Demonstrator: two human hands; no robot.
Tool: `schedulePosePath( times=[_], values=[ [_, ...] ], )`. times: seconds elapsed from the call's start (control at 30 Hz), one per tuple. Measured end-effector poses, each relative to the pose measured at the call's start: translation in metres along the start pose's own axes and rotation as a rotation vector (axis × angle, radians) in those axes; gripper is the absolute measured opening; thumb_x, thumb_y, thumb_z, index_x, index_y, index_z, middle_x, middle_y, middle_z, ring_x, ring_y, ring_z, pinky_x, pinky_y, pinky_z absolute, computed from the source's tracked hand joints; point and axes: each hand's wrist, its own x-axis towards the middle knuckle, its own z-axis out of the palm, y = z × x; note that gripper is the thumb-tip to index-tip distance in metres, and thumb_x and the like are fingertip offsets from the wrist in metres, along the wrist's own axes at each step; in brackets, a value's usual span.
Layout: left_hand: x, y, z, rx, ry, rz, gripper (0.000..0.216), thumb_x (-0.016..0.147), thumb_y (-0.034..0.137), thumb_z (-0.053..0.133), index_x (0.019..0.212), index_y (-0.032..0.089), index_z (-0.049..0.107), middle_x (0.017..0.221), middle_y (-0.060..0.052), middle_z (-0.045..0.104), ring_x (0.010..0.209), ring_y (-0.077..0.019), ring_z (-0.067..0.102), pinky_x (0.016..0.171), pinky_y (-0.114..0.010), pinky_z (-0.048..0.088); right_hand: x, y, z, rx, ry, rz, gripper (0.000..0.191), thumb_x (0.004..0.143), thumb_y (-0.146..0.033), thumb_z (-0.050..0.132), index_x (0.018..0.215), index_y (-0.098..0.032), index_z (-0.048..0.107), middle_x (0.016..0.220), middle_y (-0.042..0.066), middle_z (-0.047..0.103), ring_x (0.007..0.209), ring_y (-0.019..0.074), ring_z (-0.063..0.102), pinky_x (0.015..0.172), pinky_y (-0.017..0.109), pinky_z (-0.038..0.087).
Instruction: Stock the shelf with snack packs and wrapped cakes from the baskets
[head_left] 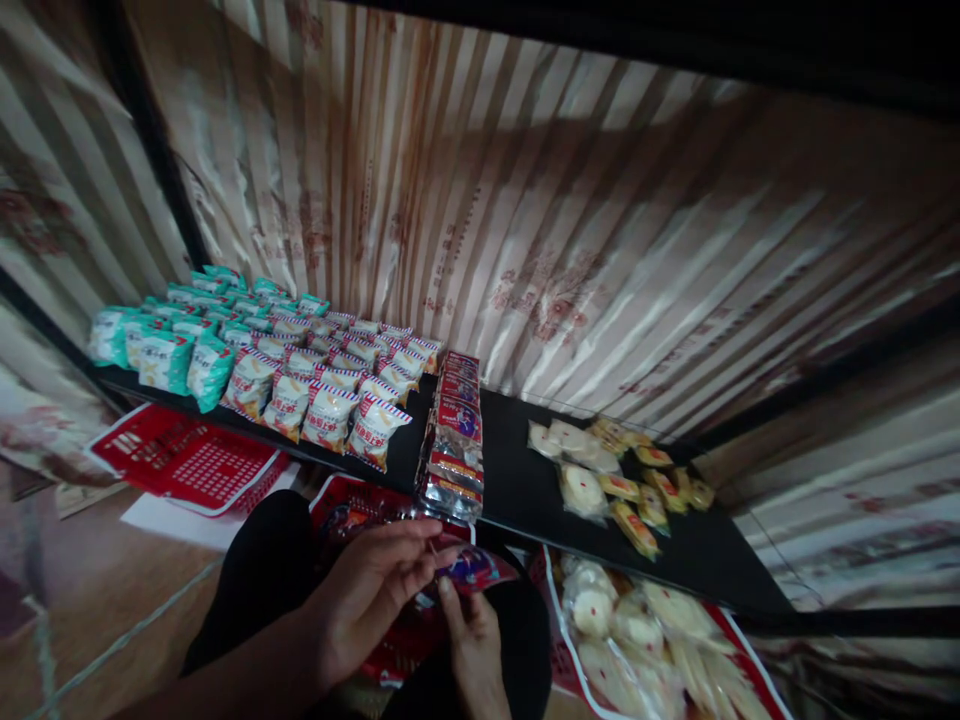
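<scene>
My left hand and my right hand both pinch a small red and blue snack packet just below the front edge of a black shelf. Right above them a row of the same dark red packets stands on the shelf. To its left lie rows of red-and-white striped snack bags and green bags. Yellow and pale wrapped pastries are spread over the shelf's right part.
A red basket sits on the floor at the left, and another red basket lies under my hands. An open bag of pale round pastries lies at the lower right. Striped wallpaper backs the shelf.
</scene>
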Motion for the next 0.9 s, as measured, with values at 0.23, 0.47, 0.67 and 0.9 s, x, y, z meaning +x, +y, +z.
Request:
schedulePosePath(
  times=[0.23, 0.47, 0.67, 0.9],
  values=[
    [0.003, 0.008, 0.017, 0.436, -0.080, 0.251, 0.035, 0.069, 0.036, 0.063, 0.099, 0.018, 0.063, 0.097, -0.009, 0.066, 0.082, -0.0209, 0.063, 0.068, -0.028, 0.048, 0.013, -0.036, -0.023, 0.203, 0.049, 0.017, 0.041, 0.066, -0.049, 0.070, 0.096, -0.021, 0.065, 0.084, 0.004, 0.071, 0.070, 0.0193, 0.064, 0.062, 0.028, 0.051],
    [0.031, 0.007, 0.029, 1.161, -0.170, 0.804, 0.030, 0.080, 0.015, 0.042, 0.099, 0.022, 0.064, 0.115, -0.006, 0.058, 0.111, -0.0193, 0.050, 0.098, -0.033, 0.040, 0.085, -0.091, -0.038, 0.293, 0.087, -0.039, 0.040, 0.063, -0.044, 0.072, 0.094, -0.021, 0.060, 0.080, 0.001, 0.071, 0.067, 0.0170, 0.065, 0.061, 0.026, 0.051],
    [0.075, 0.016, 0.053, 1.474, -0.255, 0.936, 0.035, 0.080, 0.016, 0.045, 0.113, 0.021, 0.057, 0.129, -0.008, 0.049, 0.129, -0.0229, 0.032, 0.108, -0.042, 0.029, 0.175, -0.114, -0.031, 0.228, 0.005, -0.054, 0.041, 0.058, -0.044, 0.074, 0.087, -0.019, 0.060, 0.072, 0.002, 0.070, 0.064, 0.0185, 0.065, 0.058, 0.028, 0.051],
    [0.148, 0.026, 0.063, 1.747, -0.121, 0.831, 0.051, 0.081, 0.027, 0.046, 0.129, 0.011, 0.043, 0.144, -0.015, 0.030, 0.138, -0.0294, 0.009, 0.112, -0.046, 0.020, 0.256, -0.113, -0.014, 0.113, 0.015, -0.076, 0.044, 0.055, -0.046, 0.073, 0.085, -0.016, 0.061, 0.066, 0.004, 0.070, 0.058, 0.0198, 0.065, 0.055, 0.031, 0.051]
  ],
)
